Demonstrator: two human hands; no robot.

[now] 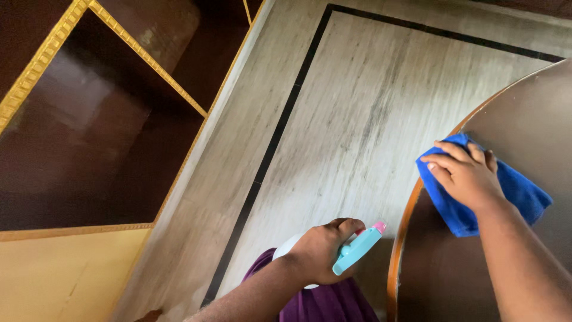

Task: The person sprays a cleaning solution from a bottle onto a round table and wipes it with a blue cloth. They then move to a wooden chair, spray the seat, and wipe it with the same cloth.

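The right hand [468, 173] lies flat, fingers spread, pressing a blue microfibre cloth [515, 194] onto the round dark brown surface [524, 125] near its curved wooden rim. The left hand [322, 250] is wrapped around a spray bottle [357, 247] with a light blue trigger head and pink nozzle, held over the pale marble floor [357, 113] beside the surface. To the left stands dark brown shelving [89, 131] with gold trim.
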